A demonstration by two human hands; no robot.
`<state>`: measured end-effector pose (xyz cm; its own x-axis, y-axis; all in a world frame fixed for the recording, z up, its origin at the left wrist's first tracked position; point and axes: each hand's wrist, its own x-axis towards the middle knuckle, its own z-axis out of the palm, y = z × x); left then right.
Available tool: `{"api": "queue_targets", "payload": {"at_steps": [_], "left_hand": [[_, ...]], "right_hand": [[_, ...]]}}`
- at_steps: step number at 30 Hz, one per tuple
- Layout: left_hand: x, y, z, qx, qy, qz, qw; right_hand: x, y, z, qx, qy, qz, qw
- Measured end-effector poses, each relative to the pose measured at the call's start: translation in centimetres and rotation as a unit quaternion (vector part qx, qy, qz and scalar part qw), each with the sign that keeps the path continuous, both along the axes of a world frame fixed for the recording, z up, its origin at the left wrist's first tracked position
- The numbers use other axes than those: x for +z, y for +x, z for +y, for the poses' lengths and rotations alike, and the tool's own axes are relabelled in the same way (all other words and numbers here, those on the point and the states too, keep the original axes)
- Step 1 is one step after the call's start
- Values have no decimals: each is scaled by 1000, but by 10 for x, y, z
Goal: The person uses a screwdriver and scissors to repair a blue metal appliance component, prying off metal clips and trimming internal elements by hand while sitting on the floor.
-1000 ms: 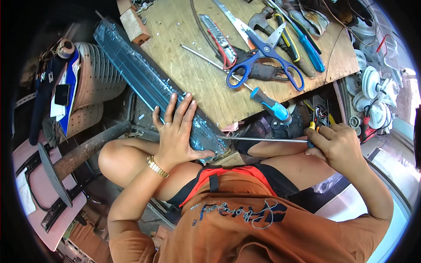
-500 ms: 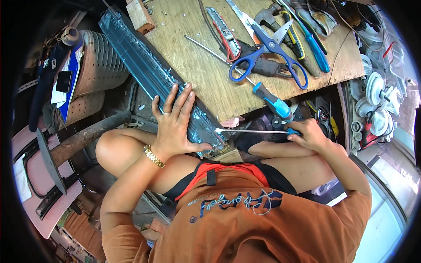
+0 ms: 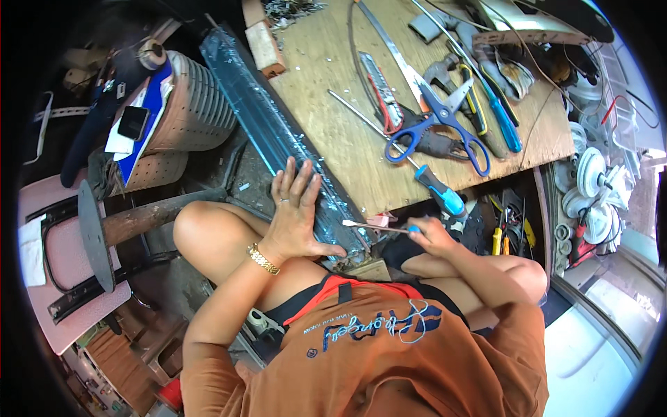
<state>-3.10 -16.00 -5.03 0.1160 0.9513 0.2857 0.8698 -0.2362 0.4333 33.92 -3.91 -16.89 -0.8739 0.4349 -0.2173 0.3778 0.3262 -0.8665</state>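
A long dark panel (image 3: 258, 115) in shiny clear wrap slants along the left edge of the wooden worktop, its near end over my lap. My left hand (image 3: 295, 212) lies on the near half of this panel, fingers stretched out and thumb spread. Wrapped round the blue handle of a flat-tipped screwdriver (image 3: 380, 226) is my right hand (image 3: 435, 238). The screwdriver points left, its tip at the panel's near end; whether the tip touches cannot be made out. Most of its handle is hidden in my fist.
On the wooden worktop (image 3: 316, 125) lie blue-handled scissors (image 3: 445, 115), a red utility knife (image 3: 381, 94), a hammer (image 3: 445, 71) and a second blue screwdriver (image 3: 439, 193). A brick-like block (image 3: 265, 50) sits by the panel's far part. A stool (image 3: 97, 233) stands left.
My right hand has moved left with the screwdriver, closer to the panel, and the shaft looks shorter. My left hand stays flat on the panel. The whole view has shifted.
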Motion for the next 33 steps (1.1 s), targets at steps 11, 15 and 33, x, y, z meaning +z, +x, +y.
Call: {"api": "queue_targets", "payload": {"at_steps": [11, 15, 33], "left_hand": [[-10, 29, 8, 212, 14, -194, 958], [-29, 26, 7, 266, 51, -247, 930], [9, 33, -22, 183, 94, -477, 854]], "right_hand": [[221, 41, -14, -139, 107, -167, 970], [223, 15, -30, -147, 162, -147, 965], [191, 22, -80, -274, 75, -87, 955]]}}
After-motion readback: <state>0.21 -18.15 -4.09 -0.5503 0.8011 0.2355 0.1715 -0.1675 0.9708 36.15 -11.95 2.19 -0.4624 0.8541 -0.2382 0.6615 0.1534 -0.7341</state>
